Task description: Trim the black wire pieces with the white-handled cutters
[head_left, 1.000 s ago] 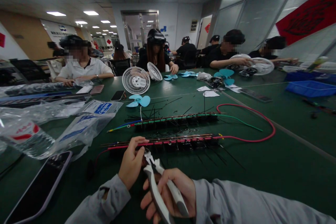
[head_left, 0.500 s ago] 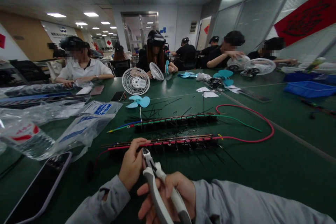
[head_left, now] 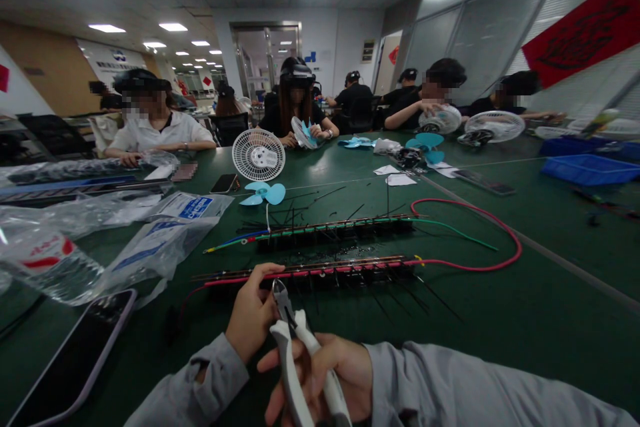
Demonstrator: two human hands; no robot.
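Cutters (head_left: pixel 293 337) with pale grey handles sit in the right hand (head_left: pixel 320 377), whose fingers are wrapped round both handles low in the head view; the dark metal tip points up and away towards the near wire strip (head_left: pixel 310 271). That strip lies flat on the green table (head_left: pixel 525 320), running left to right just beyond the hands, with a pink wire along its top and thin black ties sticking out from it. The left hand (head_left: pixel 253 310) rests on the strip's left part, thumb and fingers curled over the pink wire and pinching at it right beside the cutter tip. Whether the blades are parted or touching is too small to tell.

Just behind lies a second strip (head_left: pixel 335 228) carrying a green wire, parallel to the first. A red cable (head_left: pixel 493 230) loops from the near strip's right end out across the table and back towards the far strip. Loose black ties are scattered around both strips.

A phone (head_left: pixel 75 357) lies face up at the left near edge, and clear plastic bags (head_left: pixel 150 240) are heaped beyond it. Farther back stand a small white fan grille (head_left: pixel 259 154) and blue fan blades (head_left: pixel 265 192). A blue tray (head_left: pixel 593 168) sits far right. Other people work on fans along the far side.
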